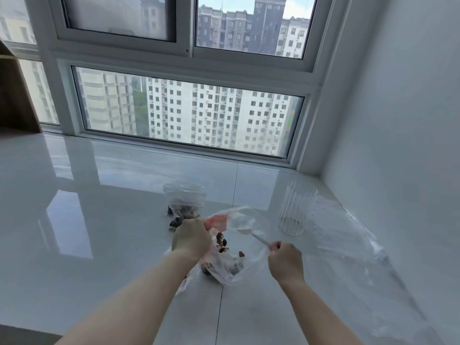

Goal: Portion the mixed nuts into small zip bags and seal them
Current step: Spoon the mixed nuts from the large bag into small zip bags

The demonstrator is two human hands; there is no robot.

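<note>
Mixed nuts — dark brown pieces — lie inside a large clear plastic bag with a red strip at its mouth, resting on the glossy white table. The left hand grips the bag's rim, fingers curled round the plastic. The right hand pinches the handle of a white plastic spoon whose bowl reaches into the bag. Just behind sits a small clear zip bag holding nuts. To the right stands a ribbed clear glass cup — beside loose clear plastic sheeting.
</note>
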